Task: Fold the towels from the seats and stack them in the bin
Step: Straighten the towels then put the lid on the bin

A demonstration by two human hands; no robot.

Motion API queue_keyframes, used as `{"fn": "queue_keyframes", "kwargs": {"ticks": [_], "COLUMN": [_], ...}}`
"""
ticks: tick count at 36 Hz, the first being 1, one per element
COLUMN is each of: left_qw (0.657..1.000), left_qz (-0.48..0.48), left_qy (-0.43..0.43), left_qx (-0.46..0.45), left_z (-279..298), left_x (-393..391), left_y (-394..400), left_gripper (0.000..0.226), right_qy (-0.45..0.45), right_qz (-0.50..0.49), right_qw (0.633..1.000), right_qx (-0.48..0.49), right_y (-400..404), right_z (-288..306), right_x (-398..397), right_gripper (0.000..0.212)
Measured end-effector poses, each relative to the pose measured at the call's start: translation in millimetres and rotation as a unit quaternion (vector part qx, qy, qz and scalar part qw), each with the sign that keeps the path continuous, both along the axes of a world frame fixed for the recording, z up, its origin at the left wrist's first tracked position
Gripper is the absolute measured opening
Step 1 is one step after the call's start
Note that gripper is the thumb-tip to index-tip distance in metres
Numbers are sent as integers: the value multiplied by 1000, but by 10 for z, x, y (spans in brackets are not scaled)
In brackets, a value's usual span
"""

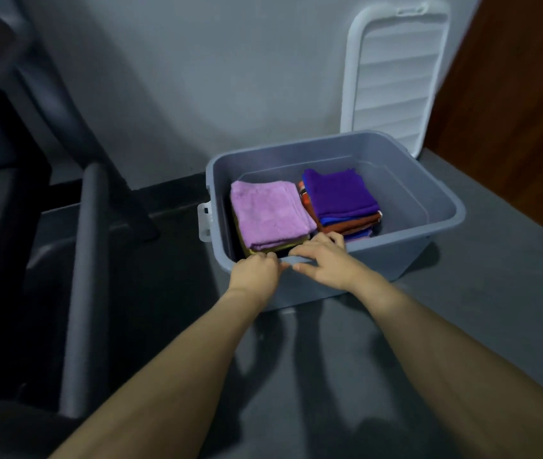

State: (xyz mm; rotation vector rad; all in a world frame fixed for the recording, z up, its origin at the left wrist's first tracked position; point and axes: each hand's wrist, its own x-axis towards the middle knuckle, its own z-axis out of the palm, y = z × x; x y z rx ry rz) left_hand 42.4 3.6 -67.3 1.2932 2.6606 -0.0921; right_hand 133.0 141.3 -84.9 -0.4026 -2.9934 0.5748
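Hands meet at the near rim of the bin (pixel 442 197), both arms reaching down and forward from the camera. The left hand (pixel 255 271) curls its fingers over the rim's edge and grips it, probably to steady the bin. The right hand (pixel 324 260) lies across the same rim just beside it, thumb along the outer lip and fingertips dipping inside, where they touch the near edges of the folded towels; whether they pinch any cloth cannot be told, since the rim and the hand itself hide the fingertips.

Inside the bin sit two stacks, close together and well toward the left and near walls. The left stack is topped by a pink towel (pixel 270 213) with a yellowish layer showing beneath; the right stack is topped by a purple towel (pixel 339 192) over blue and rust-red ones. The far and right parts of the bin floor are bare. Keeping the stacks tight against one side would leave room for more, and the right hand's position suggests a squaring-up of the edges.

Behind the bin a white lid (pixel 392 71) leans upright on the wall (pixel 197 77), out of the way. A dark chair (pixel 84 286) stands to the left, its seat too dim to show any towels.
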Motion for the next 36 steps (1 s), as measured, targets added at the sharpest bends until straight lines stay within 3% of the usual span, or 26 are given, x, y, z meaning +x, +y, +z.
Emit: {"fn": "queue_keyframes", "kwargs": {"ticks": [4,10,14,19,24,29,36], "left_qw": [999,995,994,994,993,992,994], "left_qz": [36,94,96,87,98,82,12], "left_qy": [-10,-31,-44,-69,-63,-57,3], "left_qx": [-18,8,8,-11,-29,-72,-106], "left_z": [-33,-160,-130,-70,-79,2,182], "left_x": [-65,-70,-74,-61,-65,-34,-220], "left_y": [128,235,241,242,269,332,475], "left_gripper": [33,39,39,39,41,50,42], "right_qy": [-12,-6,-5,-72,-115,-98,-107], "right_qz": [36,79,53,-32,-36,-128,-95], "right_qw": [999,993,989,994,992,987,990], "right_qx": [3,88,136,74,23,24,-2], "right_y": [163,340,335,302,287,298,441], "right_z": [12,-56,-83,-39,47,-43,-54], "right_x": [-149,-194,-151,-89,-128,33,-174], "right_gripper": [30,34,66,43,39,46,38]}}
